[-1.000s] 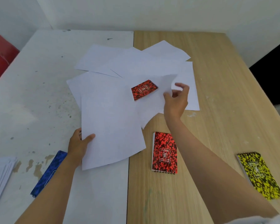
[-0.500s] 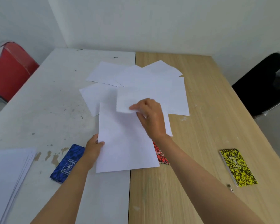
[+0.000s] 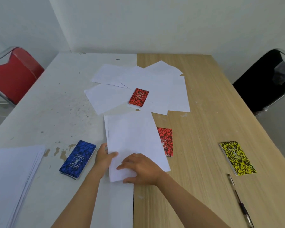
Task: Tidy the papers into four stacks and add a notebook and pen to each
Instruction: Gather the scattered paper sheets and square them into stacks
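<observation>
A stack of white papers (image 3: 133,140) lies across the seam of the two tables, near me. My left hand (image 3: 104,157) pinches its left edge, thumb on top. My right hand (image 3: 139,170) rests on the stack's near end, fingers laid over the top sheet. Loose sheets (image 3: 156,79) lie fanned out farther back, and a red notebook (image 3: 138,97) sits on them. A second red notebook (image 3: 166,142) is partly under the stack's right edge. A blue notebook (image 3: 77,159) lies left of my left hand. At the right are a yellow notebook (image 3: 237,157) and a pen (image 3: 238,199).
Another paper stack (image 3: 11,175) lies at the near left edge of the white table (image 3: 48,112). The wooden table (image 3: 204,112) adjoins it on the right. A red chair (image 3: 15,74) stands at the left, a black chair (image 3: 266,79) at the right.
My right hand carried a sheet from the loose pile onto the stack and now rests on its near end. The far red notebook is uncovered again. The view has tilted up.
</observation>
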